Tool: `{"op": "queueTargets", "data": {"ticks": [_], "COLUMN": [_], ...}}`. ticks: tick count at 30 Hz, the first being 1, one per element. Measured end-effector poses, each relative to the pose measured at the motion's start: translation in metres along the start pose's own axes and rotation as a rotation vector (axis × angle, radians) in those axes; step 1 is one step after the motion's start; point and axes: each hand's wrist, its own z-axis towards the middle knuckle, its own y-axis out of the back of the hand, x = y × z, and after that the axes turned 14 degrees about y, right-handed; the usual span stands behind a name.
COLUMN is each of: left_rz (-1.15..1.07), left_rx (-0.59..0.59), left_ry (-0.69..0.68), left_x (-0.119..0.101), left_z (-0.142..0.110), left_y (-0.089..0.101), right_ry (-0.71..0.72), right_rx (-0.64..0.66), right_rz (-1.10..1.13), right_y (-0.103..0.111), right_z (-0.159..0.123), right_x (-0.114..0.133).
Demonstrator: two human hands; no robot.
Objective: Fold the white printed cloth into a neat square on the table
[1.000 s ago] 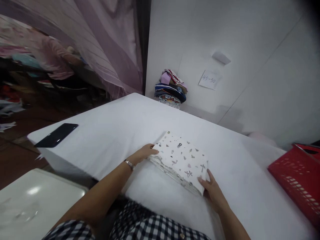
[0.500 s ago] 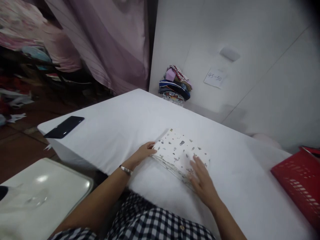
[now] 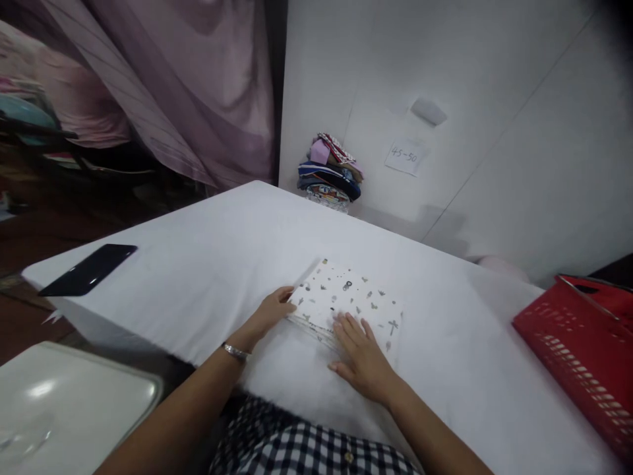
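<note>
A folded white cloth [image 3: 353,295] with small scattered prints lies on the white-covered table [image 3: 237,231], its layers showing along the near edge. My left hand [image 3: 271,311] grips the cloth's left corner, thumb by the near edge; some of its fingertips are hidden. On the near part of the cloth, my right hand [image 3: 364,364] lies flat with the fingers stretched out and the thumb apart. It covers part of the near edge.
A dark phone-like slab [image 3: 89,269] lies at the table's left end. Beyond the table is a stack of folded fabrics [image 3: 329,178] by the wall. A red perforated basket [image 3: 568,330] stands right, a pale stool-like surface [image 3: 89,376] left. Another person [image 3: 91,99] is far left.
My right hand has slid leftward over the cloth toward its near middle and now lies flat. My left hand keeps its place at the corner. The view has turned slightly right.
</note>
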Motion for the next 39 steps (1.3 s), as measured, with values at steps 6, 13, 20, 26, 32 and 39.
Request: {"op": "queueTargets", "data": {"ticks": [6, 13, 20, 26, 32, 39], "left_rz": [-0.017, 0.004, 0.146, 0.245, 0.217, 0.362], "left_rx": [0.001, -0.009, -0.126, -0.137, -0.066, -0.117], "left_ry": [0.005, 0.027, 0.175, 0.219, 0.14, 0.001], "left_x": [0.001, -0.004, -0.016, -0.019, -0.02, -0.093], "left_z": [-0.002, -0.002, 0.001, 0.018, 0.028, 0.075], "left_y": [0.0, 0.0, -0.004, -0.004, 0.001, 0.006], "right_ry": [0.161, 0.148, -0.352, -0.731, -0.804, -0.767], "right_rx": [0.022, 0.012, -0.371, -0.324, -0.224, -0.324], "right_rz": [0.012, 0.122, 0.17, 0.368, 0.645, 0.921], "right_y": [-0.017, -0.015, 0.016, 0.038, 0.053, 0.061], "right_z": [0.026, 0.019, -0.007, -0.013, -0.012, 0.0], "right_x": [0.012, 0.012, -0.08, -0.166, -0.183, -0.185]}}
